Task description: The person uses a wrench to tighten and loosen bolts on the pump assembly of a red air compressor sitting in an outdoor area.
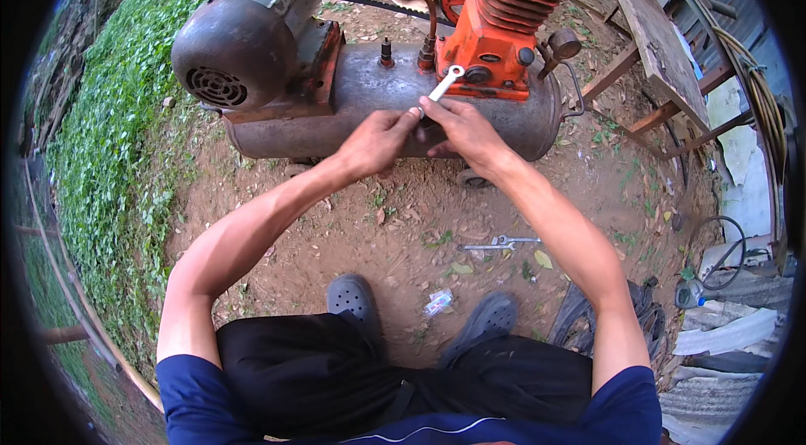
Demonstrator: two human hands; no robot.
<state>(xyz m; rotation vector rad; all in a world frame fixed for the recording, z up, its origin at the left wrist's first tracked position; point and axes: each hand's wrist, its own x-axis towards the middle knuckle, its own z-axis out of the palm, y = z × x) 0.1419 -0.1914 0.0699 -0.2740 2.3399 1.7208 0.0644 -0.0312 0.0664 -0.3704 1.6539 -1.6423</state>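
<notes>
A silver wrench (pixel 445 81) is held in front of an air compressor, its ring end pointing up toward the orange pump (pixel 489 25). Closed around its lower end are my left hand (pixel 382 138) and my right hand (pixel 457 130), meeting at the fingertips. Both are in front of the rusty grey tank (pixel 361 75), which carries the pump and, at left, a dark motor (pixel 235 54). Whether the ring touches the pump or only overlaps it in view, I cannot tell. A black belt (pixel 369 4) runs behind, between motor and pump.
More wrenches (pixel 504 243) lie on the dirt below the tank, near my shoes and a small packet (pixel 438 302). A leaning wooden table (pixel 646 42), hoses (pixel 756 84) and corrugated sheets (pixel 722 336) line the right side. Green plants (pixel 109 151) cover the left.
</notes>
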